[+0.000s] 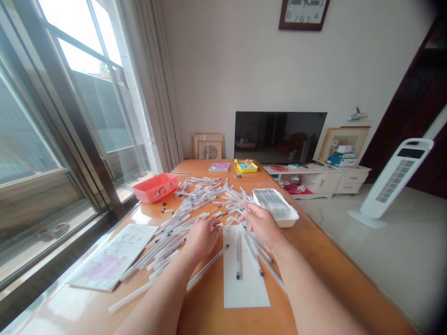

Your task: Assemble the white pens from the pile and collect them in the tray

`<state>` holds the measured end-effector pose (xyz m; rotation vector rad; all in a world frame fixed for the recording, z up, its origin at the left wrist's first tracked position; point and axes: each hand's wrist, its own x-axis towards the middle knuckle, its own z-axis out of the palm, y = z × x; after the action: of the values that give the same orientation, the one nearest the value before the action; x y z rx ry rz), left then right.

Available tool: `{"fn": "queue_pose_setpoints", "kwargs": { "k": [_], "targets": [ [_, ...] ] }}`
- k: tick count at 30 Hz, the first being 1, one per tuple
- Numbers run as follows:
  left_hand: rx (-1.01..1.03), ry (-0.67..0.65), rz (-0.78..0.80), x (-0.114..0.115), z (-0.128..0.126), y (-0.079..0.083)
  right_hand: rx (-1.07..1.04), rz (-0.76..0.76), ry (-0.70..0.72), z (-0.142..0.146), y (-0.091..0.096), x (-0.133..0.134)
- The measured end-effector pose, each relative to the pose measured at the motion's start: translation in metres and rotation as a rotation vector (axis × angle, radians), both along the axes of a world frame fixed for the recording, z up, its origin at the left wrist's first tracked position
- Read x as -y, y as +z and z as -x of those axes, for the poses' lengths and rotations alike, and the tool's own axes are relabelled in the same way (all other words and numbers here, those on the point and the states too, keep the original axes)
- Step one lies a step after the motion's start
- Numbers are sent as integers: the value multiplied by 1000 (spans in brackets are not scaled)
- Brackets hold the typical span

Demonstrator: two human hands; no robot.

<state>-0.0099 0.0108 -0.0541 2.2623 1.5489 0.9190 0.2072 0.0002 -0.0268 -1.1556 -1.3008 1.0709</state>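
Wooden counter (317, 256) by a bright window, heaped with pens (199, 197). The right hand (262, 226) looks to have its grip pinched together on a few pens at the heap's near edge. The left hand (202, 237) curls down into the heap with its grip hidden, so I cannot tell. These are likely light, stiff, smooth plastic that rolls and slips, best pinched mid-barrel. A paper sheet (246, 288) lies under the hands, a white tray (291, 218) just right, a pink tray (155, 190) farther left.
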Motion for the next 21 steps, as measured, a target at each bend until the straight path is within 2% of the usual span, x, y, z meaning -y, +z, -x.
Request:
{"fn": "queue_pose_setpoints", "kwargs": {
  "k": [3,5,9,12,14,17,21],
  "targets": [
    [4,-14,28,1,-3,2,-37,19,33,-1,-2,-2],
    [90,-4,70,1,-4,3,-61,21,62,-2,-2,-2],
    [449,101,165,-1,5,13,-75,24,62,-2,0,-1],
    [693,254,157,-2,19,28,-76,23,40,0,2,-1],
    [798,302,114,-2,30,39,-80,18,28,0,2,0],
    [854,384,52,-3,44,52,-81,17,11,0,1,0],
    [867,449,20,-5,55,59,-82,14,-10,0,0,-1]
  ]
}}
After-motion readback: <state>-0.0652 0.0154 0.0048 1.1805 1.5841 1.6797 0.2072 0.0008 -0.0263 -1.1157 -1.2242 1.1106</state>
